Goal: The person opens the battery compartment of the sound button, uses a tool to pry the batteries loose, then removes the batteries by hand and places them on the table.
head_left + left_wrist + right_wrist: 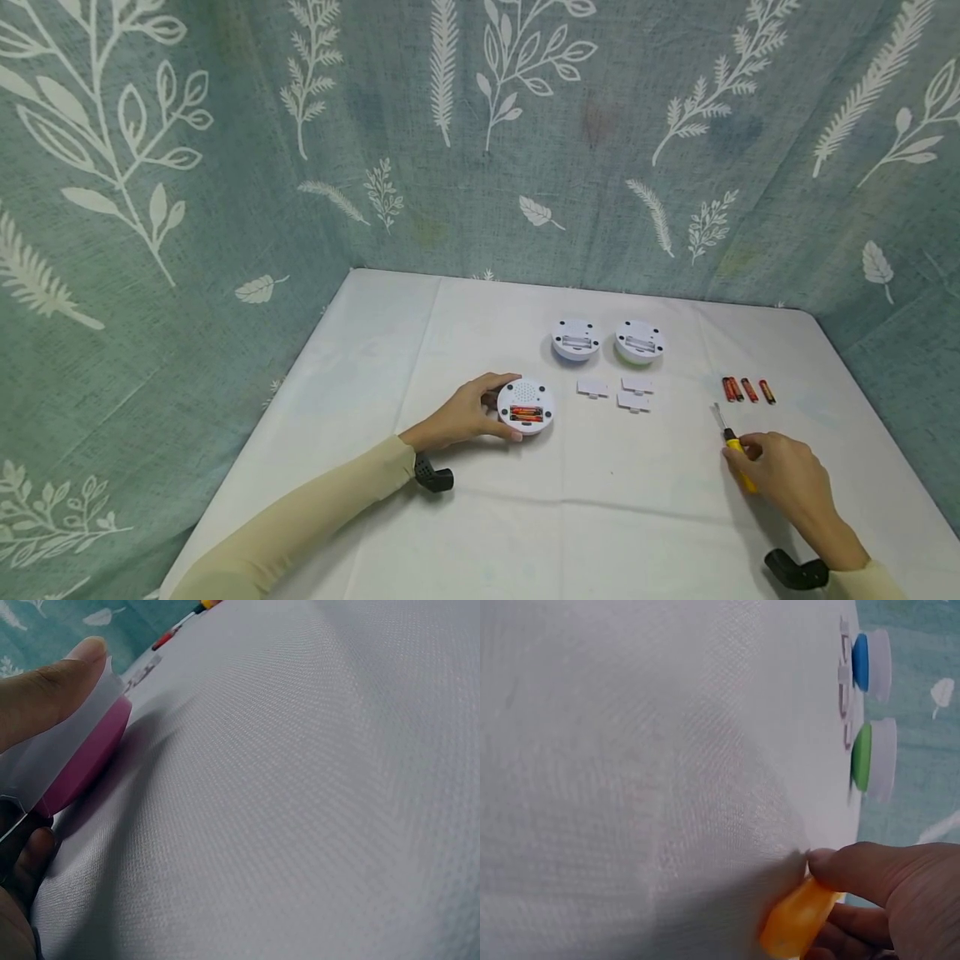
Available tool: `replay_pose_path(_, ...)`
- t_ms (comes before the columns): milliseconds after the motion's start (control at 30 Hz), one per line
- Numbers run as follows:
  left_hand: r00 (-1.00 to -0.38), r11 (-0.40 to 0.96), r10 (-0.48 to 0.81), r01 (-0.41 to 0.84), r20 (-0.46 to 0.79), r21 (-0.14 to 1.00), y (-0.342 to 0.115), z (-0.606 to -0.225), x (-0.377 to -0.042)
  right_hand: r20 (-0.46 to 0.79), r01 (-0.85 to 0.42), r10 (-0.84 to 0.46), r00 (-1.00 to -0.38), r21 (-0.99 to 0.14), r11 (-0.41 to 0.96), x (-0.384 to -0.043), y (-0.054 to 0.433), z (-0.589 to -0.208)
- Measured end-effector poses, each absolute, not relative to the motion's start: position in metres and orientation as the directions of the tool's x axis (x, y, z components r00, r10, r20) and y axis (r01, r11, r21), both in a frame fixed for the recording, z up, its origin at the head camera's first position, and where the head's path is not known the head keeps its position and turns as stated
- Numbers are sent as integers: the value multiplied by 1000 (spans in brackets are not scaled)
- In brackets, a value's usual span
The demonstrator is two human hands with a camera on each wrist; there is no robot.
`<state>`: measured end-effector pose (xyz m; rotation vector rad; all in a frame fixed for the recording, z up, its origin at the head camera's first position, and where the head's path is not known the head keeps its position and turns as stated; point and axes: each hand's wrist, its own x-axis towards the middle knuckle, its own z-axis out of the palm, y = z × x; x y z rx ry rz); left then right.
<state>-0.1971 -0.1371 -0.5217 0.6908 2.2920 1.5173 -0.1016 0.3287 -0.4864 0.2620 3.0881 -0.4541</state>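
Note:
My left hand (472, 410) grips a round white device (527, 390) by its left edge, with the thumb along the lower rim. Red batteries (527, 414) sit in its uncovered compartment, which faces up. The left wrist view shows the device's pink underside (94, 761) against the cloth. At the right, my right hand (787, 473) pinches a screwdriver (738, 460) by its yellow handle (799, 919) between thumb and fingers. The screwdriver's metal shaft points away toward the back of the table, near loose batteries.
Two similar devices stand behind, one blue-sided (862, 662) and one green-sided (862, 757), their battery compartments (577, 342) uncovered. White battery covers (592, 388) lie in front of them. Several red batteries (749, 389) lie at the right on the white tablecloth (465, 533).

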Motion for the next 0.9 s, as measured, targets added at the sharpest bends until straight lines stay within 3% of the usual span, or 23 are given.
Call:
replay_pose_path(200,-837,325,548,222,8,920,-138,-521,-197,-45,201,197,-979,-296,934,-104,329,-487)
replay_pose_path(467,-837,315,548,219,12,924,-138,-523,-200,12,153,165,-986,-310,938,-101,328,-485)
replay_pose_path(667,-838,334,546,215,-2,918,-138,-525,-198,165,-8,39,-986,-275,961,-101,325,-483)
replay_pose_path(900,-842,330,540,219,7,918,-137,-524,-198,345,-166,-79,-935,-231,959,-109,316,-481)
